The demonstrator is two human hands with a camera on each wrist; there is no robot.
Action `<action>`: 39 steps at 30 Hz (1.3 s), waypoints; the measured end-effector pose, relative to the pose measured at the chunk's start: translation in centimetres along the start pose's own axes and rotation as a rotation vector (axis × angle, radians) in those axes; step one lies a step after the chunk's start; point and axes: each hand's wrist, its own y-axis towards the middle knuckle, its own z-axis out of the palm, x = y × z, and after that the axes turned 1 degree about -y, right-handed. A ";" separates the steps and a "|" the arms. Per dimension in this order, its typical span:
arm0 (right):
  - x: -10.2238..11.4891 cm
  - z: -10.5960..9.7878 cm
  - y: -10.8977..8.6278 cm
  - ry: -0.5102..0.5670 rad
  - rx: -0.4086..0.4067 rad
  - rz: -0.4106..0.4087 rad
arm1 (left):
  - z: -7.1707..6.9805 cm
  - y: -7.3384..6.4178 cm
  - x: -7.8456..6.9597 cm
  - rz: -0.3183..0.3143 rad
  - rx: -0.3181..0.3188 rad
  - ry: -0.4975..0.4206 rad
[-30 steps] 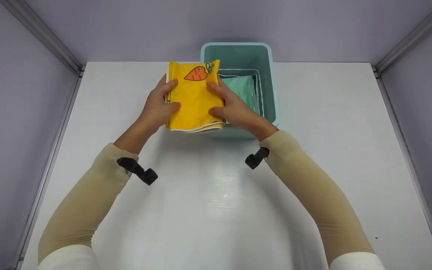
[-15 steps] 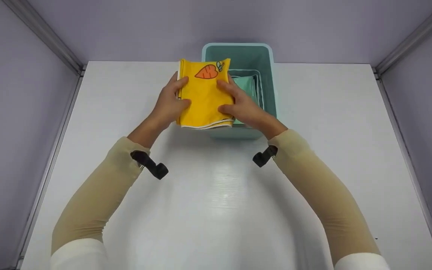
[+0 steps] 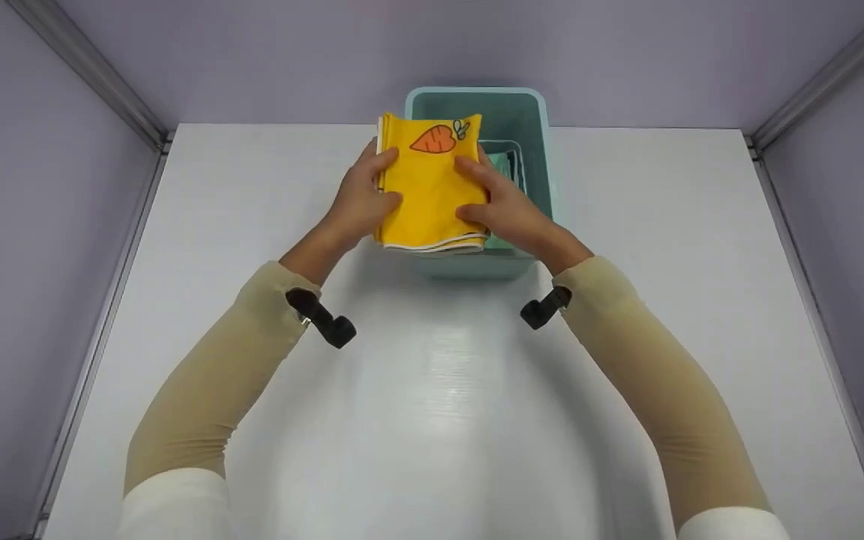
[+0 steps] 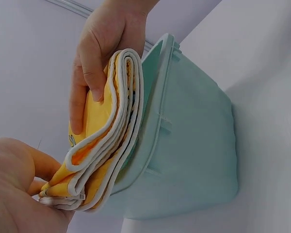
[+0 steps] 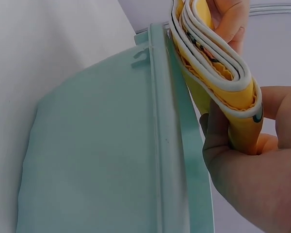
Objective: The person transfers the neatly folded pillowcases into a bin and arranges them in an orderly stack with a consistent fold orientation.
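Observation:
A folded yellow cloth (image 3: 432, 187) with white edging and a carrot print hangs over the left part of a teal bin (image 3: 469, 267). My left hand (image 3: 361, 196) grips its left side, thumb on the upper face. On the opposite side my right hand (image 3: 508, 208) holds it the same way. The wrist views show the cloth (image 4: 121, 121) as a thick stack of layers, close above the bin's rim (image 5: 172, 145). Inside the bin, a green folded item (image 3: 501, 163) with a white-edged dark piece beside it shows partly; the yellow cloth hides the rest.
The bin stands at the back edge of a white table (image 3: 439, 390), against a pale purple wall (image 3: 289, 60). Side walls with metal corner strips rise left and right. A black wrist camera (image 3: 323, 319) sits on each sleeve.
Both hands have carried the yellow cloth to the right and slightly farther back, so it covers more of the bin's opening. Their hold has not changed, and the bin has stayed in place.

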 end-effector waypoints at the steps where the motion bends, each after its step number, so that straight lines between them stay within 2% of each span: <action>1: 0.0 -0.1 0.0 -0.010 -0.004 0.007 | 0.1 0.1 0.0 0.003 0.002 -0.005; 7: 0.0 -0.9 -0.1 -0.036 -0.033 0.038 | 1.0 0.9 -0.3 0.033 0.015 -0.046; 14: -0.2 -1.7 0.1 -0.057 -0.062 0.047 | 1.9 1.8 -0.7 0.045 0.020 -0.017; 25: -0.6 -3.0 -0.2 -0.017 -0.081 0.073 | 3.4 2.4 -1.2 0.069 0.031 -0.005; 39: -0.6 -4.4 -0.5 -0.038 -0.102 0.107 | 3.9 2.8 -2.1 0.002 0.055 -0.034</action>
